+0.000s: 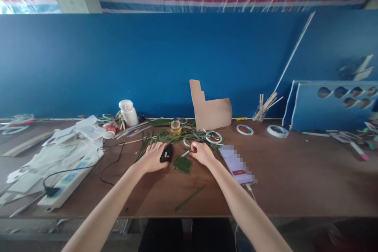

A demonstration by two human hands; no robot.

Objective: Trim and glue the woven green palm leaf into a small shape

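1. Nearest the front edge of the brown table (295, 193), a narrow green leaf strip (189, 197) is laid at a slant.
2. To the left, a white power strip (69, 183) is set beside a heap of white sheets (56, 157); a black plug (52, 191) is seated in it. To the right, a lit phone (236, 165), partly blurred out, is placed with a white cable attached.
3. Between the two hands, a green leaf square (182, 164) is laid flat, touched by neither.
4. A black object (167, 153) is clasped by the left hand (155, 156), half closed, its fingers above and thumb below.
5. The right hand (203, 153) is curled, thumb and fingers drawn together; a short pale strip (185, 153) is pinched there, pointed toward the left hand. Its kind cannot be told.
6. Just beyond, loose green leaves (144, 145) are scattered, with a small jar (175, 127) set among them.
7. Farther right, white tape rolls (245, 130) are laid flat.
8. At the back, a stepped cardboard piece (214, 112) is stood upright before the blue partition (159, 59).
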